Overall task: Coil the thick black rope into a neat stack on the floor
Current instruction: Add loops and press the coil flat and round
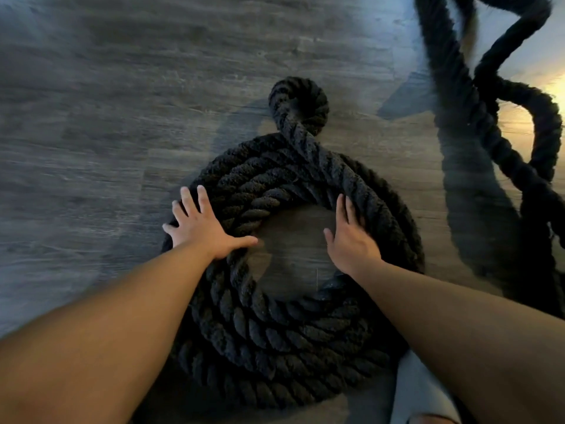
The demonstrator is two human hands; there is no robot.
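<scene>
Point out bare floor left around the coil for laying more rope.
Free: wide bare floor left of and beyond the coil, and a small patch inside its ring between left hand and right hand. Crowded: right side, where loose rope snakes close.

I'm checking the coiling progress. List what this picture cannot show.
- Loose thick black rope, head view: runs off the top and right edges; length and ends unseen.
- Coiled stack of rope: forearms cover parts; layer count unclear.
- Left hand, right hand: palms face down; pressure unclear.
- Grey wooden floor: blurred.
</scene>
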